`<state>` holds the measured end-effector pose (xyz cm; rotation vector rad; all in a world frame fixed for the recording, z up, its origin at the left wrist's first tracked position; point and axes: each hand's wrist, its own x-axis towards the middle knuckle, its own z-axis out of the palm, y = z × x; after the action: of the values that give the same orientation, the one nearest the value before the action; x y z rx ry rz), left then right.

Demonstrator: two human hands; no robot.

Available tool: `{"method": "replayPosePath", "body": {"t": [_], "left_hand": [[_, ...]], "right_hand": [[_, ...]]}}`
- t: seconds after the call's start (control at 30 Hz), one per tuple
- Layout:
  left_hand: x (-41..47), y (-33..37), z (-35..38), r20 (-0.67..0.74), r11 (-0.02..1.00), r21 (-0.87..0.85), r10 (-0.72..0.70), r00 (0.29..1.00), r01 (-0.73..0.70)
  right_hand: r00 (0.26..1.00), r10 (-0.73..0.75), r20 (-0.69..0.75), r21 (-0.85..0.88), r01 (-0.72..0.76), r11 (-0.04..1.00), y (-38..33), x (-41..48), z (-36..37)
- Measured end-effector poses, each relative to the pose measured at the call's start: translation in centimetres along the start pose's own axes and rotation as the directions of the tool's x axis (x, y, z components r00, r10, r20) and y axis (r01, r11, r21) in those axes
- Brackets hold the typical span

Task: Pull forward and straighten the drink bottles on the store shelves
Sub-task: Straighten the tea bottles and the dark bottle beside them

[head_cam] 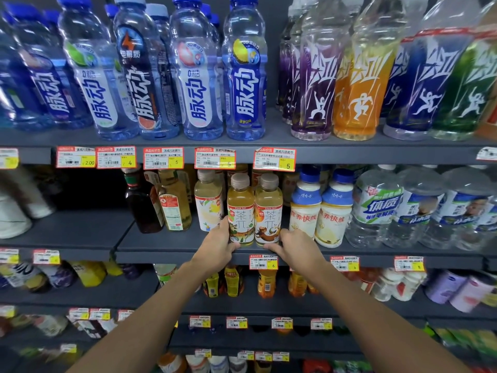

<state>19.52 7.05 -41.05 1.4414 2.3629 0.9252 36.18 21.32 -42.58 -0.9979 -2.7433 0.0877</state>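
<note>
While the left hand (219,247) curls round the base of the left tea bottle (240,208) and the right hand (294,246) round the right tea bottle (268,208), both stand upright at the front edge of the middle shelf (166,239). Full, smooth plastic: probably weighty, slippery, best held low. Fingers behind them are hidden.

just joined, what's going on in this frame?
A person is fronting drinks on the middle shelf. The left hand grips the base of the left tea bottle, and the right hand grips the base of the right tea bottle. Both bottles stand upright, side by side at the shelf's front edge, labels facing out.
</note>
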Motion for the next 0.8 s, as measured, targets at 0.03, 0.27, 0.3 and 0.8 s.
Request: {"method": "replayPosePath", "body": {"t": [0.03,0.27,0.3,0.8], "left_hand": [[-0.2,0.1,0.0,-0.007,1.0,0.001,-0.004,1.0,0.004],[-1.1,-0.3,0.1,-0.094,0.996,-0.088,-0.022,0.995,0.014],[-1.0,-0.2,0.1,-0.108,0.994,-0.11,-0.025,0.994,0.013],[0.2,-0.7,0.5,-0.117,0.992,-0.129,-0.005,0.993,-0.011]], "right_hand": [[1.0,0.002,-0.002,-0.003,-0.002,1.0,0.0,-0.1,0.0],[0.993,-0.004,-0.117,0.026,0.007,1.0,0.0,-0.9,0.4],[0.993,0.006,-0.119,0.022,-0.004,1.0,-0.2,-0.9,0.3],[0.993,0.111,-0.043,0.089,-0.107,0.99,-1.5,-1.3,-0.6]]}}
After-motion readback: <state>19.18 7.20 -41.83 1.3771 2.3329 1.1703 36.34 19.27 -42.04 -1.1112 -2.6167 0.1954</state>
